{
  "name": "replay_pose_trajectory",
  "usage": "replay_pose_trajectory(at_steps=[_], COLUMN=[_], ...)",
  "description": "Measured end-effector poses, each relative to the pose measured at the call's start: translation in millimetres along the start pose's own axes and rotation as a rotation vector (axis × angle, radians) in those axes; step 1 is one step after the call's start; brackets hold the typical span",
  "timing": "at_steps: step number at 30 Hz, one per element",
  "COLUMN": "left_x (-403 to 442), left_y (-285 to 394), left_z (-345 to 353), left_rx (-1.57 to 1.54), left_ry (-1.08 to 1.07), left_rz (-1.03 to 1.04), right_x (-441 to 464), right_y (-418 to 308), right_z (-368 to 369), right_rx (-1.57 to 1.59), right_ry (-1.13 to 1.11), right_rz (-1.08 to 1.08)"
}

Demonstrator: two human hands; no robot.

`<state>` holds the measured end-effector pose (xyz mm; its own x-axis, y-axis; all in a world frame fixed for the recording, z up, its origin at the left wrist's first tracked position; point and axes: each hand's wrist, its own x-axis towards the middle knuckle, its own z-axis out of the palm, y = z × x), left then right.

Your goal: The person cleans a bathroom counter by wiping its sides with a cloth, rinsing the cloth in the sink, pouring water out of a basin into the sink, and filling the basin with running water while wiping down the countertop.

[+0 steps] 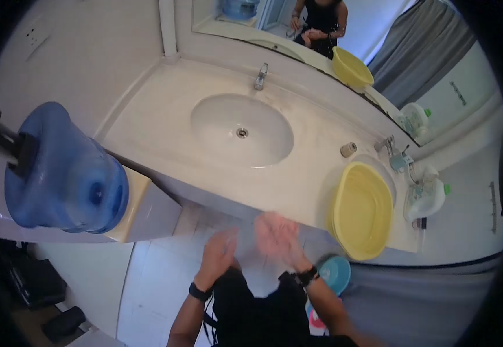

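Note:
My right hand (pixel 290 253) holds a crumpled pink cloth (pixel 273 232), blurred by motion, just in front of the counter's edge. Fingers on that hand are partly hidden behind or within the cloth. To its left, my left hand (pixel 219 254) is raised with fingers stretched out, also smeared, and nothing visible in it. A gap separates the left hand from the cloth. Dark bands circle both wrists. Beyond the hands lies the white oval sink (pixel 205 130) with a chrome faucet (pixel 260 77).
A yellow basin (pixel 366 214) rests over a second sink at right, near another faucet (pixel 385 144), a small cup-like item (pixel 348 150) and a white jug (pixel 426 198). A blue water bottle (pixel 69 173) stands left. Below the counter is a teal basin (pixel 335 274).

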<state>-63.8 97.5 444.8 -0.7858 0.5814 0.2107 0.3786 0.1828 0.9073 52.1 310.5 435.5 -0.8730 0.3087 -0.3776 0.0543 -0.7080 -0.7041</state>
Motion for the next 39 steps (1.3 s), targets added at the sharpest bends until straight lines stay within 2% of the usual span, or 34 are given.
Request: replay_pose_trajectory(at_steps=[2,3,7,9,13,15,18,19,21,22,23,24,25,26,27,29,31,33,35,36,38,39], left_x=[28.7,43.0,105.3,118.4,165.4,192.1,222.2,229.9,265.4,287.4,300.0,321.7,337.0,339.7,339.0,349.3,343.6,347.9,356.6,361.4,369.8,375.4], left_y=[16.7,25.1,30.0,23.4,-30.2,-35.8,-53.6,-51.4,-45.8,-45.9,-49.0,-53.0,-65.9,-87.0,-103.5,-108.2,-103.7,-107.1,-106.7,-110.6,-115.7,-119.2], left_z=[-28.9,-42.2,-74.6,-70.2,-25.8,-10.1,1.8,2.0,2.3,1.1,0.1,-1.3,0.8,3.7,2.5,-14.4,-27.8,-41.6,-43.9,-42.3,-27.0,-20.7], left_rx=[-0.079,-0.131,-0.191,-0.162,-0.122,-0.626,-0.613,-0.604,-0.428,-0.419,-0.276,-0.130,-0.116,0.145,0.407,0.350,0.279,0.326,0.273,0.220,0.193,0.174], left_ry=[0.012,0.015,0.043,0.097,0.070,-0.343,-0.365,-0.356,-0.089,-0.088,-0.084,-0.073,-0.060,0.040,0.124,0.053,-0.043,-0.102,-0.148,-0.167,-0.218,-0.258], left_rz=[-0.110,-0.189,-0.234,-0.211,-0.241,-0.542,-0.546,-0.535,-0.448,-0.450,-0.432,-0.403,-0.403,-0.210,-0.015,-0.113,-0.241,-0.189,-0.227,-0.256,-0.253,-0.243], right_x=[18.6,24.5,68.7,74.1,99.8,114.8,162.2,176.4,213.1,235.9,250.3,285.9,334.3,366.2,374.6,388.7,415.1,456.2,490.9,496.8,502.6,506.2], right_y=[-19.5,-27.0,-64.7,-78.7,-97.0,-108.7,-109.1,-110.4,-131.7,-145.1,-154.4,-149.3,-123.2,-102.0,-111.6,-186.4,-230.8,-248.3,-256.6,-262.9,-272.2,-268.5], right_z=[-2.0,7.0,57.4,83.4,122.1,124.5,96.5,84.5,70.7,63.6,55.7,22.9,-30.1,-56.5,-42.7,17.8,60.7,89.7,103.4,109.8,114.7,111.9], right_rx=[0.307,0.319,0.413,0.430,0.521,0.574,0.465,0.357,0.267,0.063,-0.144,-0.140,-0.800,-1.448,-1.432,-1.126,-1.081,-1.062,-1.313,-1.324,-1.515,-1.518], right_ry=[-0.167,-0.132,-0.105,-0.085,-0.184,-0.224,-0.305,-0.281,-0.244,-0.069,0.106,0.091,0.269,0.440,0.420,0.335,0.304,0.380,0.483,0.494,0.360,0.363], right_rz=[0.077,0.081,0.033,0.034,0.054,0.056,0.032,-0.006,-0.041,0.075,0.196,0.197,0.031,-0.150,-0.135,-0.423,-0.544,-0.817,-1.107,-1.092,-0.557,-0.546])
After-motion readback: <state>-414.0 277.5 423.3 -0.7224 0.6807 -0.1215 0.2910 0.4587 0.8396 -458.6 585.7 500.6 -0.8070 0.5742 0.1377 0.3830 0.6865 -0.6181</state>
